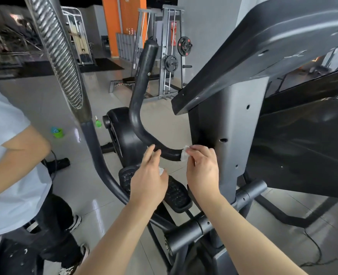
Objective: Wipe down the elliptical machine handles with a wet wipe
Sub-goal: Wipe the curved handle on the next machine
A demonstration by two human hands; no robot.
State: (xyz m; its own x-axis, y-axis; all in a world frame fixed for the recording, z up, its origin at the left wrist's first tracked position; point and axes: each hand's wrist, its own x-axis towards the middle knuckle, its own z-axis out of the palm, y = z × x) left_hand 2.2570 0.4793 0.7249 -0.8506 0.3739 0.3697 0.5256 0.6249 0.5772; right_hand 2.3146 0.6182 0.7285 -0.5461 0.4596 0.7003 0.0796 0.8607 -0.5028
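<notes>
A black curved handle (139,100) of the elliptical machine rises at the centre and bends toward the grey console post (229,135). My right hand (202,167) pinches a white wet wipe (184,153) against the handle's lower end, next to the post. My left hand (149,179) hovers just below the handle's bend with straight fingers, and a small white scrap (161,171) shows by its thumb. A tall moving handle with a ribbed grip (59,54) stands at the left.
Another person in a grey shirt (3,155) stands close at the left. The console (263,46) overhangs at the upper right. Pedals (176,192) lie below my hands. A green spray bottle (98,123) and a green cup (57,132) sit on the tiled floor; weight racks stand behind.
</notes>
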